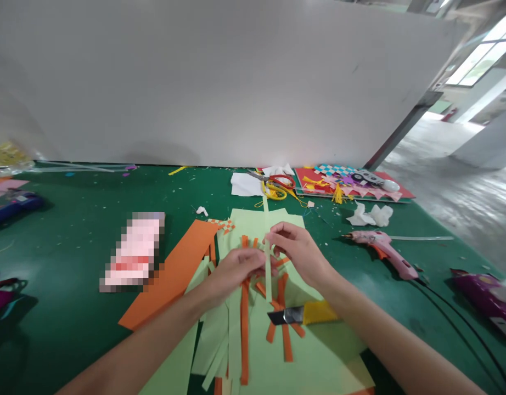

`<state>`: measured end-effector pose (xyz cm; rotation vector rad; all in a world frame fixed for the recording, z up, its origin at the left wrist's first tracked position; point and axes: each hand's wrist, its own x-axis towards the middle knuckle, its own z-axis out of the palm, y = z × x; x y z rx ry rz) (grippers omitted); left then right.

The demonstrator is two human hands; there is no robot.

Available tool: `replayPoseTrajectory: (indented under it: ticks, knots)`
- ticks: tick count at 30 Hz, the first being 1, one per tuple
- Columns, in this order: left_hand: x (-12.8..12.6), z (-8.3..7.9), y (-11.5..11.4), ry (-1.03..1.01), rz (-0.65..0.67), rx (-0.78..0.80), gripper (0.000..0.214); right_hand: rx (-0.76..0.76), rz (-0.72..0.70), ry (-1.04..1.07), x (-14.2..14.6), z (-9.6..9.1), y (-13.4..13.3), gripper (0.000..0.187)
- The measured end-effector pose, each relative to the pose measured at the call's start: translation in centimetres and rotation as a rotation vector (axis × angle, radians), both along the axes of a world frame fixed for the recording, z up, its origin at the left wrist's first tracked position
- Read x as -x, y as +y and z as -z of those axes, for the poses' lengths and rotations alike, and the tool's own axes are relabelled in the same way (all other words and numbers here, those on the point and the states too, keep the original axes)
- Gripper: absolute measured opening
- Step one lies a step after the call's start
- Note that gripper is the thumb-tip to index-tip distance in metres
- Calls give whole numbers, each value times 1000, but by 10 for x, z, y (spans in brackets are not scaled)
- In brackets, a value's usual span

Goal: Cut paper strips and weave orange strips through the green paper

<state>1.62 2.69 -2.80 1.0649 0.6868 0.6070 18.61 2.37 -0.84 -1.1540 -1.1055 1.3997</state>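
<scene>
My left hand (233,271) and my right hand (296,251) meet over a light green paper sheet (314,351) on the green table. Both pinch at crossed paper strips: a light green strip (268,274) hangs down between them, and orange strips (245,323) lie under and beside it. My right hand's fingers are closed on the top of the green strip. My left hand's fingers are closed on the strips where they cross. A yellow utility knife (304,314) with its blade out lies on the sheet just below my right wrist.
An orange sheet (174,274) lies left of the work. A pink glue gun (380,247) lies at the right with its black cord. Scissors (277,181), yellow cord and a woven paper craft (352,184) lie at the back. A white board stands behind the table.
</scene>
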Motion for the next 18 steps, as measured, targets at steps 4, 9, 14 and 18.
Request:
replayPoseTrajectory:
  ticks: [4, 9, 14, 18]
  knots:
    - [3, -2, 0, 155, 51, -65, 32, -19, -30, -93, 3, 0, -1, 19]
    - [3, -4, 0, 222, 91, -136, 31, 34, -165, -204, -1, -4, -1, 28]
    - [3, -7, -1, 223, 121, -143, 29, 12, -142, -260, -11, -4, 5, 30]
    - [3, -8, 1, 239, 136, -173, 28, -32, -107, -219, -22, -8, 11, 31]
